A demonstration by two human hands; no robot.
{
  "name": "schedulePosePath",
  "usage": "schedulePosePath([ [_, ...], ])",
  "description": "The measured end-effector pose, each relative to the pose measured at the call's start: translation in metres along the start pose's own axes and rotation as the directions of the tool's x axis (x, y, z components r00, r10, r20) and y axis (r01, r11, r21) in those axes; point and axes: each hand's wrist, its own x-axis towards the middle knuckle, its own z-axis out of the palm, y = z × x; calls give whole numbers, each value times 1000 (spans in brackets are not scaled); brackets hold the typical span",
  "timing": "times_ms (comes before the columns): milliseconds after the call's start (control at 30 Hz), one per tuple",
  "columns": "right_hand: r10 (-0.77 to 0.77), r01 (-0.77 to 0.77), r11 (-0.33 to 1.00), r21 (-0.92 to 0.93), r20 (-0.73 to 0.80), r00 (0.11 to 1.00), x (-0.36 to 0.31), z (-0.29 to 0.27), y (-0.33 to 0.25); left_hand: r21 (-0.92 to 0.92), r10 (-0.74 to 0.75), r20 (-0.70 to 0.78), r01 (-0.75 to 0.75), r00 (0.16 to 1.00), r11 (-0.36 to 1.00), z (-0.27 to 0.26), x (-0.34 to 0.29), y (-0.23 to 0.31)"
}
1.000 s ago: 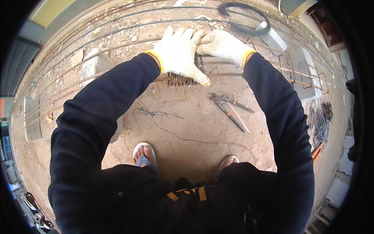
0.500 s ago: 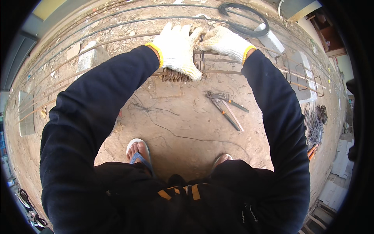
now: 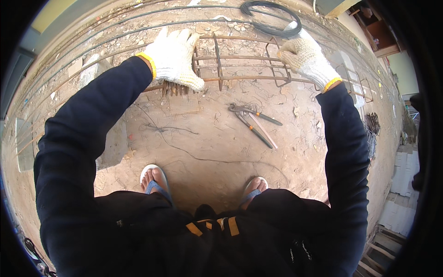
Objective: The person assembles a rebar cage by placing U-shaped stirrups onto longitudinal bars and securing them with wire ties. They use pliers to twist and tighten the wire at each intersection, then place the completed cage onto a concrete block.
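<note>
Pale stacked slabs or sacks (image 3: pixel 400 194) at right edge, grey-white, rectangular; kind unclear. Yellow panel (image 3: pixel 55 14) top left, brown box-like thing (image 3: pixel 376 32) top right. No readable labels.

Rusty rebar cage (image 3: pixel 240 64) lying on dirt ground (image 3: pixel 203 138), long bars running left-right, square stirrups looped around them at intervals, brown-orange all over. Bunched stirrups (image 3: pixel 174 87) packed close under left palm, spaced ones further right. Cage placed at top centre, in front of both feet, extending toward right edge.

Left hand (image 3: pixel 173 57) in white knit glove with yellow cuff, fingers spread flat, pressing down on cage at bunched stirrups. Right hand (image 3: pixel 307 57) in same glove type, curled around a stirrup or bar at cage's right part; exact bar cannot tell. Hands well apart.

Black wire coil (image 3: pixel 272 18) on ground just beyond cage, near right hand. Pincers (image 3: pixel 254 122) with long handles lying on ground between cage and feet, untouched. Loose tie wire (image 3: pixel 184 147) trailing across dirt. Bundle of short wires (image 3: pixel 371 134) at right. Concrete block (image 3: pixel 113 143) left of left foot. Feet in flip-flops (image 3: pixel 154 182). Dark long sleeves (image 3: pixel 92 124).
</note>
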Motion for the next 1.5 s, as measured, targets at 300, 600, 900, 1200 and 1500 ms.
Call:
schedulePosePath([
  [300,-41,177,961,-215,519,854,-85,183,3,65,14,-61,-10,998,998,5,9,19],
  [600,175,-50,976,-211,630,757,-94,200,33,68,35,-61,-31,998,997,6,1,4],
  [900,175,-101,982,-158,582,794,-106,213,48,199,-168,115,143,979,970,0,-42,-27],
  [1200,242,-136,967,-214,618,748,-113,207,57,29,171,-331,-171,928,985,-9,-6,11],
  [1500,-429,241,823,514,285,857,-30,-14,14,-200,58,-264,-113,963,973,25,29,33],
])
